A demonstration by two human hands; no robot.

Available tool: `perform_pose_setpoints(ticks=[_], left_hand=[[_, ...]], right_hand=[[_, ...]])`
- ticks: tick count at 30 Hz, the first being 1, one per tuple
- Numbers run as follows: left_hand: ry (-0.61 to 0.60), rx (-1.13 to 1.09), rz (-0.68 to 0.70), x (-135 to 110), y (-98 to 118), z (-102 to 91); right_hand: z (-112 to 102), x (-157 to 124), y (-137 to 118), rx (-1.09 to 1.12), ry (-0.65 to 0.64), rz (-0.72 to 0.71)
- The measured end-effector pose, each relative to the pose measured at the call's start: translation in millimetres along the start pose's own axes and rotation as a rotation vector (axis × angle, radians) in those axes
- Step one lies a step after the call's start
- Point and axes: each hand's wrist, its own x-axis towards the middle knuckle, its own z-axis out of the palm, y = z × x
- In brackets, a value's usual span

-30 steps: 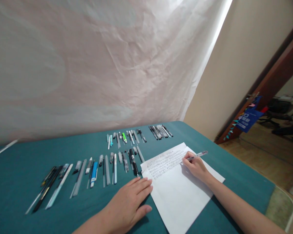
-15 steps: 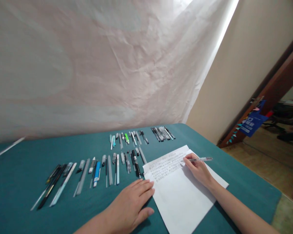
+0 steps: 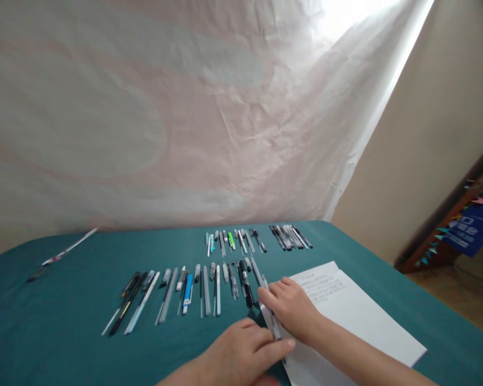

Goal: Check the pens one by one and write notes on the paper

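Observation:
My right hand [image 3: 292,308] is closed on a clear pen [image 3: 275,323], held slanting over the left edge of the written paper [image 3: 370,316]. My left hand [image 3: 241,351] is beside the pen's lower end. Its index finger crosses over the pen near that end, while the thumb, partly cut off by the frame's bottom edge, sits apart. I cannot tell whether the left fingers press on the pen. Rows of handwriting fill the top of the sheet; below them the paper is blank. Just beyond my hands lies a black pen [image 3: 246,284].
Disassembled pens, caps and tubes lie in groups on the green tablecloth [image 3: 64,300], among them a blue pen [image 3: 188,294] and a green piece [image 3: 231,240]. A bundle of pens [image 3: 290,237] lies at the back right. Far left is a thin white stick [image 3: 70,249]. A pale curtain [image 3: 185,118] hangs behind.
My right hand has moved left from the handwriting, carrying the pen toward my left hand. The left hand has lifted its index finger across the pen. The view has turned left.

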Motion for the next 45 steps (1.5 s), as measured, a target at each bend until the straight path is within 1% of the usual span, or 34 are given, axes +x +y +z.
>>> perform_pose_setpoints(ticks=[3, 8, 15, 18, 20, 21, 23, 25, 27, 29, 31, 32, 33, 35, 36, 37, 39, 42, 43, 45], left_hand=[[0.044, 0.010, -0.055, -2, -1, 0.2], [0.122, -0.038, -0.125, -2, -1, -0.1], [0.151, -0.102, -0.171, -1, 1, 4.6], [0.142, -0.144, -0.184, -1, 0, 2.3], [0.146, -0.186, -0.214, -1, -1, -0.6], [0.152, -0.205, -0.242, -2, -1, -2.0], [0.161, -0.234, -0.305, -3, -3, -3.7], [0.168, -0.248, -0.347, -4, -4, -3.7], [0.165, -0.253, -0.358, -4, -5, -2.0], [0.158, -0.248, -0.360, -4, -6, 0.4], [0.162, -0.243, -0.356, -4, -7, 2.9], [0.173, -0.241, -0.346, -5, -7, 3.9], [0.186, -0.240, -0.335, -5, -8, 4.6], [0.202, -0.238, -0.316, -6, -8, 5.3], [0.202, -0.237, -0.313, -7, -8, 5.4], [0.200, -0.233, -0.315, -7, -8, 5.4], [0.189, -0.225, -0.315, -8, -9, 5.9], [0.186, -0.207, -0.299, -8, -11, 8.1], [0.191, -0.199, -0.291, -8, -12, 9.0], [0.201, -0.189, -0.280, -8, -13, 10.2]], right_hand=[[3, 14, -7, 0.002, 0.013, -0.014], [0, 22, -11, 0.009, 0.037, 0.007], [2, 23, -11, 0.039, 0.073, 0.030], [5, 23, -10, 0.106, 0.091, 0.039], [6, 22, -8, 0.235, 0.096, 0.094], [5, 21, -7, 0.331, 0.091, 0.154], [2, 20, -6, 0.586, 0.060, 0.303], [-3, 20, -6, 0.880, -0.005, 0.424], [-7, 20, -9, 1.136, -0.080, 0.484], [-10, 22, -13, 1.318, -0.129, 0.530], [-10, 26, -14, 1.431, -0.131, 0.565], [-8, 29, -12, 1.451, -0.122, 0.574], [-5, 32, -7, 1.431, -0.104, 0.580], [3, 40, 13, 1.236, -0.058, 0.599], [8, 45, 27, 1.068, -0.036, 0.618], [14, 49, 44, 0.844, -0.025, 0.658], [25, 58, 80, 0.689, -0.024, 0.722], [42, 68, 126, 0.493, -0.062, 0.825], [47, 71, 137, 0.440, -0.089, 0.854], [59, 78, 149, 0.353, -0.152, 0.900]])
